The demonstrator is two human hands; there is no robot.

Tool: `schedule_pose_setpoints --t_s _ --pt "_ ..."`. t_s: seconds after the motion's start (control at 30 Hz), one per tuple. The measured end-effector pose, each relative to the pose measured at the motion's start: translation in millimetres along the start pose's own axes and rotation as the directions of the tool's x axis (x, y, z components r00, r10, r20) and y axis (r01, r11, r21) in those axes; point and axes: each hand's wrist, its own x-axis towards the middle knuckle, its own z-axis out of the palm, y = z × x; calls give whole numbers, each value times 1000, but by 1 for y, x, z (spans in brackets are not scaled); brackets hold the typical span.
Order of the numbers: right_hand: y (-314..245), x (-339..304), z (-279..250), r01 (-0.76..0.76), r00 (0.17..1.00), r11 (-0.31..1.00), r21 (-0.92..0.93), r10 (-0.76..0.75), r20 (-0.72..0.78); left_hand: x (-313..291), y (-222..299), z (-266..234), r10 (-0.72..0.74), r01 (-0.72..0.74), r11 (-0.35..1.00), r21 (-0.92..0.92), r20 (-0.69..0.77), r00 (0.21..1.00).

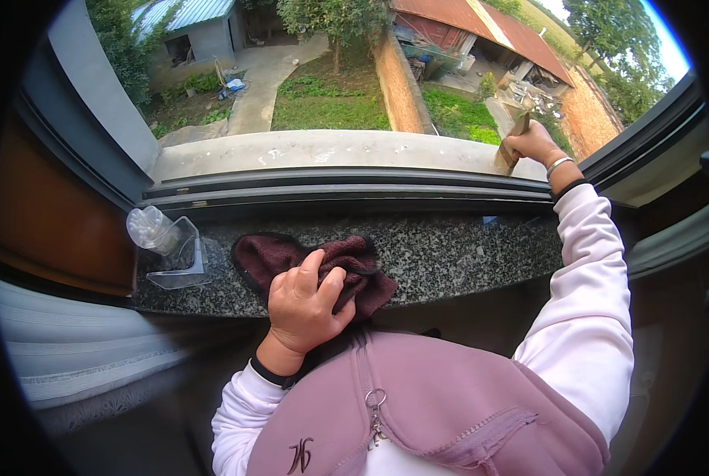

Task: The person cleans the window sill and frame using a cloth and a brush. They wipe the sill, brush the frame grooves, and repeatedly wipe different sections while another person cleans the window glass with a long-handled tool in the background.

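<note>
On the speckled granite sill lies a bunched maroon cloth with a dark edge. My left hand is on its near side, fingers bent into the folds and gripping it. Out past the window track, my right hand is closed around a flat brush with a wooden handle. The brush points down, its bristle end at the pale outer ledge near the right end of the opening. A bracelet and a dark cuff show at my right wrist.
Dark window tracks run between granite and outer ledge. At the sill's left end stand a clear tub with white sticks and a clear plastic holder. Pale curtains hang at the left. A yard and sheds lie far below outside.
</note>
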Motion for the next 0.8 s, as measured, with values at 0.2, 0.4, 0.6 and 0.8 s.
schedule_pose_setpoints --t_s 0.2,0.4,0.6,0.8 --pt "-2 -18 19 195 981 926 -324 -187 57 1 -2 2 32 -32 999 17 -25 999" --pt "-17 -10 15 62 981 770 -635 -164 -103 1 -2 1 38 -38 999 8 -33 999" --pt "-29 -9 11 20 995 661 -750 57 77 0 -2 0 24 -24 1000 -16 -23 999" --pt "-96 5 20 132 960 755 642 -259 106 0 -4 1 45 -45 999 0 -30 999"
